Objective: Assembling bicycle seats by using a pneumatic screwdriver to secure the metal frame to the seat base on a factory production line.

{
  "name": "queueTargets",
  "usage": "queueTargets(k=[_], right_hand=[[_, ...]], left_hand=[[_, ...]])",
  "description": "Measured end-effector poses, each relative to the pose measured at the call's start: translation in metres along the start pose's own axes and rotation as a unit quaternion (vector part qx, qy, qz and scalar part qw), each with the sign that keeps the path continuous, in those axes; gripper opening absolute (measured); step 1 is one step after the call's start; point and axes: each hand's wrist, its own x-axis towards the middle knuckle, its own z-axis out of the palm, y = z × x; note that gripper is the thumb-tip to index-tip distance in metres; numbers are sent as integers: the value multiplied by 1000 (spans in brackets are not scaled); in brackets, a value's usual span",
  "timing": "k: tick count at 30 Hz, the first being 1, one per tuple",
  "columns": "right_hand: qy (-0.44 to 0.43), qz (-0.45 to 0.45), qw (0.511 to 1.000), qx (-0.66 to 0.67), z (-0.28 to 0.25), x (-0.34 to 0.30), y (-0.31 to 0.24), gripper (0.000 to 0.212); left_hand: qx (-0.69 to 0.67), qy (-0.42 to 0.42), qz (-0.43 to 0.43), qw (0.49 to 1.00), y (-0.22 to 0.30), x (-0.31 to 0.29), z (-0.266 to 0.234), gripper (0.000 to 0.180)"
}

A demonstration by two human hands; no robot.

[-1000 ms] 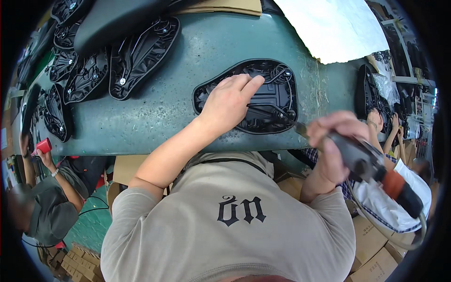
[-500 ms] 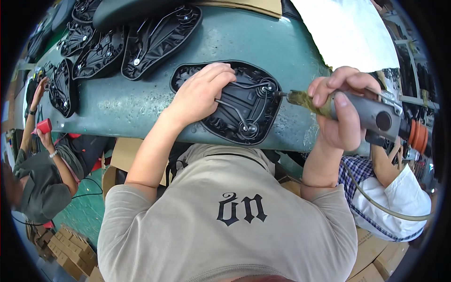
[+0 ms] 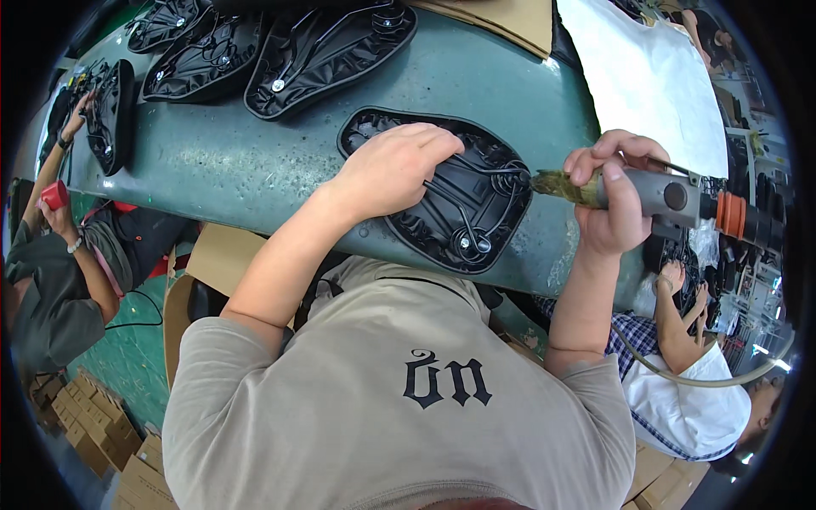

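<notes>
Saddle (image 3: 440, 206) underside up beneath left hand (image 3: 395, 170); power tool (image 3: 667, 195) held at its wide end

Left forearm (image 3: 293, 238) is slanted up and rightward; right forearm (image 3: 586, 293) is raised nearly straight. The left hand is laid palm down across the saddle, fingers directed rightward and kept close together; whether they are clamped on anything beneath cannot be told. The grey tool is gripped in the right hand (image 3: 614, 195), fingers and thumb closed around its front, tip aimed left. Contact between tip and saddle cannot be made out.

The black saddle is set near the close edge of the green bench (image 3: 212, 153). Its long axis is slanted: narrow end pointed far-left, wide end near-right.

Farther off, other saddles (image 3: 340, 64) are laid underside up at left; cardboard (image 3: 510, 25) and a white sheet (image 3: 650, 89) are seen toward the right.
</notes>
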Motion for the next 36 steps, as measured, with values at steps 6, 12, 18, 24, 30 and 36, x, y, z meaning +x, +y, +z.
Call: queueTargets(k=[6,12,18,24,30,36], right_hand=[[-1,48,999,6,0,14,9,24],[27,45,999,-4,11,13,-1,27],[-87,51,994,32,24,-2,-24,33],[-34,84,995,44,51,1,-8,32],[-119,8,992,45,95,-12,-33,30],[-150,50,980,118,113,19,-31,37]], left_hand=[[10,-41,-19,999,4,3,-7,45],[14,-74,-75,994,10,0,-11,45],[37,-17,26,999,26,-16,-17,26],[66,20,-33,997,35,-50,-27,28],[170,44,-65,982,66,-77,-72,44],[207,46,-74,974,69,-98,-90,44]])
